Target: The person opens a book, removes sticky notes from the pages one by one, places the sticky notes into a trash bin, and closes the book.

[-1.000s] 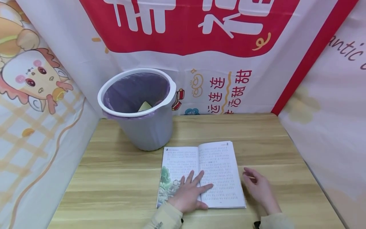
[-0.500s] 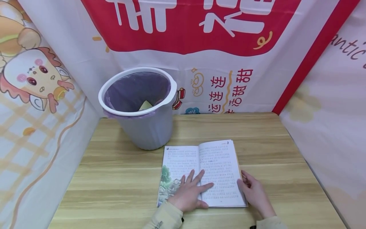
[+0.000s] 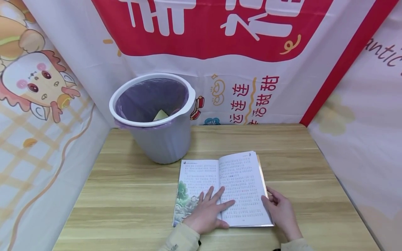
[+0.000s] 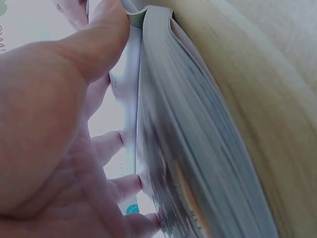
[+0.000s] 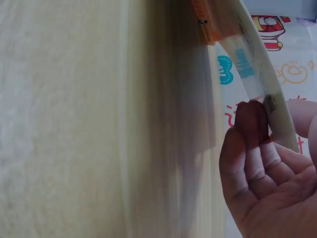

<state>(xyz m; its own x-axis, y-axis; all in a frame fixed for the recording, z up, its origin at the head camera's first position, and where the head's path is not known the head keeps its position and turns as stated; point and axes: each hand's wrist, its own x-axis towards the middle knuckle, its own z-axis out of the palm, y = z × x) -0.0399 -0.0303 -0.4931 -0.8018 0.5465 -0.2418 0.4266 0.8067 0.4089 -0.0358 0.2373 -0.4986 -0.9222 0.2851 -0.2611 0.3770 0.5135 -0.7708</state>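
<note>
An open book (image 3: 242, 184) lies on the wooden table, its printed pages facing up and a green plant drawing on the left page. Spread across the lower middle of the pages, my left hand (image 3: 207, 211) presses on the book with straight fingers. In the left wrist view, the left hand (image 4: 64, 129) is beside the thick page block (image 4: 198, 124). My right hand (image 3: 281, 211) pinches the book's right edge, thumb on top and fingers underneath. The right wrist view shows that edge of the book (image 5: 270, 84) between the thumb and the curled fingers of the right hand (image 5: 277, 183), raised off the table.
A grey bin (image 3: 163, 143) with a white rim and purple liner stands behind the book to the left. A pale yellow-green piece (image 3: 161, 115) lies inside it. Printed cloth walls (image 3: 201, 62) enclose the wooden table (image 3: 125, 198) at the back and both sides.
My right hand has moved left from beside the book and taken hold of its right edge. That edge has risen a little. My left hand has stayed in place on the pages.
</note>
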